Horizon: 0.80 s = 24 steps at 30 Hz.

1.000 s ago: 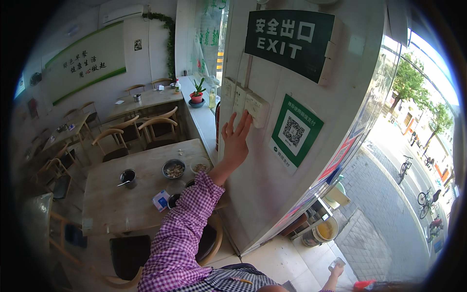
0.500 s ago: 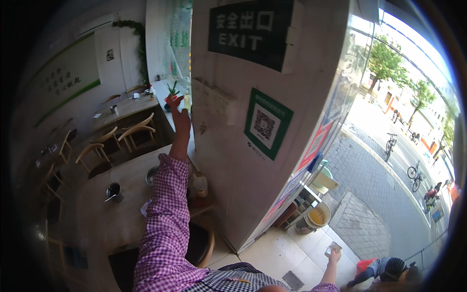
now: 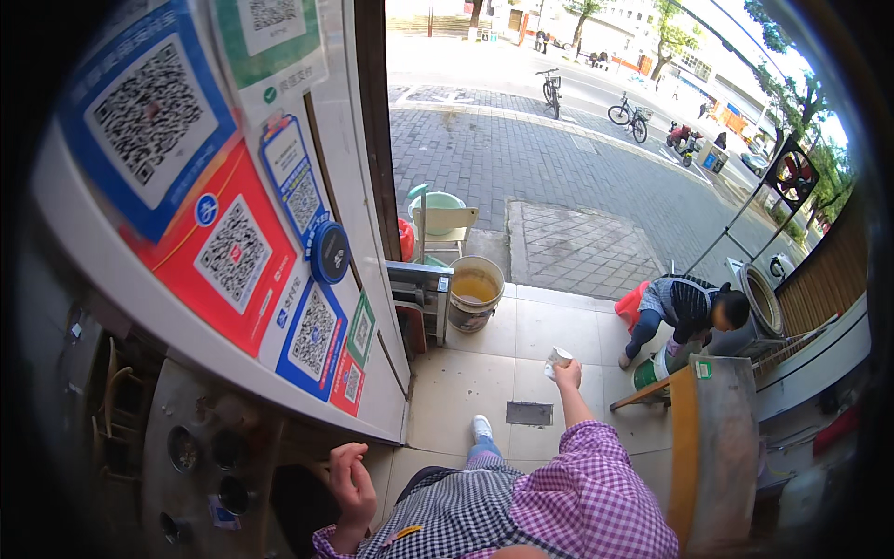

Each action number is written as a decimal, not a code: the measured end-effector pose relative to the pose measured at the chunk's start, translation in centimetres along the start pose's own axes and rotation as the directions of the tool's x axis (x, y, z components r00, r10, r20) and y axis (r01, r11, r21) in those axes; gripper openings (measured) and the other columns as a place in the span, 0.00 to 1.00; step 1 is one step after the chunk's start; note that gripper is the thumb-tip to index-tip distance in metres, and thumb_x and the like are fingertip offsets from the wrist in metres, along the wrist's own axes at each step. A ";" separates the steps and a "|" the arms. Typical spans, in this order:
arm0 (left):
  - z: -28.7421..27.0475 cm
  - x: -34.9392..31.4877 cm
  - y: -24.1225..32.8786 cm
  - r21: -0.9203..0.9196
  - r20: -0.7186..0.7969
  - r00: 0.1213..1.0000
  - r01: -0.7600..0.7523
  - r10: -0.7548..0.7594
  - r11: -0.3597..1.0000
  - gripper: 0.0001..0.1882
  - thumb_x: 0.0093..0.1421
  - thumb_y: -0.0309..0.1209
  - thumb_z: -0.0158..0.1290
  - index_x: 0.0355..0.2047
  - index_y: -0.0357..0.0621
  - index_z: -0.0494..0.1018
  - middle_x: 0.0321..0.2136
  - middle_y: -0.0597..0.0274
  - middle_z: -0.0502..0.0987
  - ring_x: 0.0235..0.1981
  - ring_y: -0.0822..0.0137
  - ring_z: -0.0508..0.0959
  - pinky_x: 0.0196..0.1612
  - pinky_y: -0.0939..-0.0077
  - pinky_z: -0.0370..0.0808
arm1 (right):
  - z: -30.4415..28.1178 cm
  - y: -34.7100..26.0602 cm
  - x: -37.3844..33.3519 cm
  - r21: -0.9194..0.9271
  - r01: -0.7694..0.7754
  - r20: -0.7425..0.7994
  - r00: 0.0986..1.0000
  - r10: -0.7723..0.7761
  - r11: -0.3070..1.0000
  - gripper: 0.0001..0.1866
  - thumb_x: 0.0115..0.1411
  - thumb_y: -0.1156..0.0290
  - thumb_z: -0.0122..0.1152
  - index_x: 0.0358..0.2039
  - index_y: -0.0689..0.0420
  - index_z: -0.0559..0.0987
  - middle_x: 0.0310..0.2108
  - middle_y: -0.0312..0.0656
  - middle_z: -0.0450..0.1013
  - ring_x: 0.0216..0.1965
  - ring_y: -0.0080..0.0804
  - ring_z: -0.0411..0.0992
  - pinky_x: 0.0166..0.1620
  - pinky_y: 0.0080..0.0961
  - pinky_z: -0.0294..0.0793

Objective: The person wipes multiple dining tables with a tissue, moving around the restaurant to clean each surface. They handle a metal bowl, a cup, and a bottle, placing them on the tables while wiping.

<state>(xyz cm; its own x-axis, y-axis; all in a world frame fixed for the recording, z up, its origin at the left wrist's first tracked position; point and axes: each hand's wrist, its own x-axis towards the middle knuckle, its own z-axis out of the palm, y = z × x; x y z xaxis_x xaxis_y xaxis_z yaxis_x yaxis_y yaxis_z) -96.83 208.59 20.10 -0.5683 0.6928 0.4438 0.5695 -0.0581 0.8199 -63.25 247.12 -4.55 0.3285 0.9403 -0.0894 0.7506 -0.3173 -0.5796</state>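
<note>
The person is mid-stride at a shop doorway, one white shoe [image 3: 481, 428] forward on the tiled floor [image 3: 466, 377], carrying a small crumpled white cloth [image 3: 557, 360] out ahead in the right hand [image 3: 565, 373]; that grip is closed around the cloth, which sticks up out of the fist, held at arm's length above the tiles and near a dark floor drain [image 3: 528, 413]. The left hand [image 3: 352, 486] hangs close to the body with its fingers loosely curled and nothing in it, just beside the pillar's lower edge. I judge the step in hand to be the carrying of the cloth toward the entrance; the next move calls for steady footing across the threshold and a firm hold on the cloth. To the left a white pillar [image 3: 363, 233] is covered in coloured code stickers, blue, red and green, with a round blue disc [image 3: 330, 252] among them. Below it a table [image 3: 172, 410] carries several dark bowls. Beyond the doorway stand a bucket [image 3: 476, 293] of yellowish liquid and a chair bearing a green basin [image 3: 438, 207]. Another person [image 3: 684, 312] crouches at the right by a red tub and a green bucket. Outside lies grey brick paving [image 3: 559, 186] with parked bicycles, in bright daylight
</note>
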 end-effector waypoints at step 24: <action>28.6 21.3 -6.3 0.120 0.240 0.848 0.457 -0.472 0.881 0.11 0.57 0.15 0.42 0.38 0.33 0.72 0.29 0.55 0.75 0.28 0.65 0.77 0.33 0.77 0.74 | 15.3 -35.2 28.3 0.670 0.410 0.074 0.793 -0.605 0.619 0.18 0.56 0.72 0.58 0.45 0.61 0.66 0.39 0.52 0.71 0.41 0.44 0.72 0.44 0.34 0.70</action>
<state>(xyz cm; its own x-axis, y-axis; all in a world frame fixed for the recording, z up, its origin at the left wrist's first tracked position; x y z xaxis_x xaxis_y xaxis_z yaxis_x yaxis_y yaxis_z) -95.62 244.27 14.04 -0.6087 0.7874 -0.0975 0.3132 0.3514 0.8823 -89.13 286.73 0.90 -0.2362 0.9466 0.2196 0.2157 0.2715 -0.9380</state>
